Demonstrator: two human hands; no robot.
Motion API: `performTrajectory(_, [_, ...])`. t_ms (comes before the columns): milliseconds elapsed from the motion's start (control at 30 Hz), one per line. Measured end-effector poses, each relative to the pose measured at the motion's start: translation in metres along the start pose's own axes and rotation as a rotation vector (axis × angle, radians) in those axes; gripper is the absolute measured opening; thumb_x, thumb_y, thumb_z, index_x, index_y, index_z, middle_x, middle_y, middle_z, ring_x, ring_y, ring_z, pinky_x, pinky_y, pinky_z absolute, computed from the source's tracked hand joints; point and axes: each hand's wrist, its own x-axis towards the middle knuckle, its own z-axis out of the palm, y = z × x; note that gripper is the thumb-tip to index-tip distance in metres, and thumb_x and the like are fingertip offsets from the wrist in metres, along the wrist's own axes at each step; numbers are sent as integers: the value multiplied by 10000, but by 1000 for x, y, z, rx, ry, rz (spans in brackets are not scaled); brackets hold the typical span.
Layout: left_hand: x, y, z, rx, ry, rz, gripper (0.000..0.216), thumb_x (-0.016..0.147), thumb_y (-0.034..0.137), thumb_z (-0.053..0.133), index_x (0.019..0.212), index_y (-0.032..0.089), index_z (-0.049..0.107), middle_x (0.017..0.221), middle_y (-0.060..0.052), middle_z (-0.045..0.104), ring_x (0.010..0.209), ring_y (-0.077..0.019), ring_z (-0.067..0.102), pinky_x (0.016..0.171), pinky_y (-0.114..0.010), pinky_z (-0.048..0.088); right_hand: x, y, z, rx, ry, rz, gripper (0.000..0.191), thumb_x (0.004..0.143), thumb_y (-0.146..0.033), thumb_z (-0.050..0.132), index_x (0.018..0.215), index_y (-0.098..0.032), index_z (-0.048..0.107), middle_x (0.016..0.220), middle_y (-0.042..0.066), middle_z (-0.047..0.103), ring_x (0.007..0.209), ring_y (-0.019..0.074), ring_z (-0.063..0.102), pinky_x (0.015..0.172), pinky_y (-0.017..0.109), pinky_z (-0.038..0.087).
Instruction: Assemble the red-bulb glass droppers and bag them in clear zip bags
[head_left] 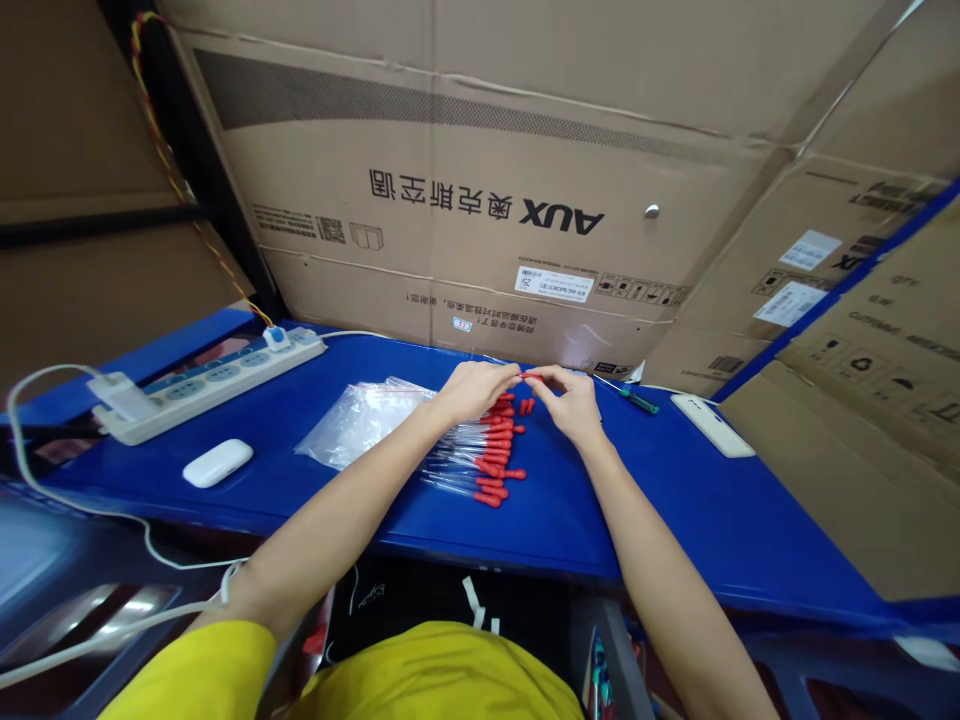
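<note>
My left hand (pixel 474 388) and my right hand (pixel 570 402) meet over the blue table (pixel 660 520), fingertips pinched together on a small red-capped dropper (pixel 529 376). Just below the hands lies a row of several clear glass droppers with red rubber caps (pixel 487 460). A few loose red caps (pixel 526 405) rest beside my right hand. A heap of clear plastic bags (pixel 360 420) lies under and left of my left forearm.
A white power strip (pixel 202 385) with a plugged charger sits at the left, a white earbud case (pixel 217 462) in front of it. A green-handled screwdriver (pixel 637 400) and a white phone-like slab (pixel 711 424) lie at the right. Cardboard boxes (pixel 480 210) wall the back.
</note>
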Motion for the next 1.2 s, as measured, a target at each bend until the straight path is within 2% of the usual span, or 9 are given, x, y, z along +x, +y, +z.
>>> performTrajectory(200, [0, -3, 1, -60, 35, 15, 349, 1119, 434, 433, 1136, 266, 738, 1136, -62, 803, 1033, -253, 741, 790, -295, 458, 3, 4, -1, 86, -61, 107, 346, 881, -522, 792, 1027, -209, 798, 915, 72, 831, 791, 237, 773, 730, 353, 621])
performTrajectory(400, [1, -10, 4, -114, 42, 79, 446, 1152, 416, 301, 1222, 222, 696, 1219, -83, 771, 1126, -237, 716, 910, -313, 503, 6, 3, -4, 171, -34, 227, 380, 844, -554, 797, 962, -193, 789, 753, 50, 783, 682, 221, 739, 659, 329, 592])
performTrajectory(567, [2, -17, 5, -155, 22, 161, 405, 1140, 359, 328, 1073, 206, 697, 1083, -85, 766, 1005, -226, 715, 867, -310, 491, 6, 4, -5, 273, -35, 266, 425, 749, -585, 867, 912, -201, 787, 768, 57, 800, 726, 247, 773, 721, 370, 635])
performTrajectory(700, [2, -16, 4, -161, 29, 166, 374, 1129, 359, 364, 1006, 205, 682, 994, -77, 762, 941, -227, 713, 810, -302, 464, 5, 4, -6, 311, -35, 280, 425, 709, -574, 900, 875, -196, 798, 780, 69, 814, 721, 260, 786, 725, 387, 648])
performTrajectory(1200, [0, -11, -1, -99, 11, 224, 343, 1126, 321, 381, 993, 191, 670, 994, -74, 757, 907, -214, 704, 760, -288, 427, 3, 6, -9, 356, -87, 294, 392, 700, -555, 920, 843, -203, 822, 778, 70, 820, 702, 260, 792, 716, 393, 667])
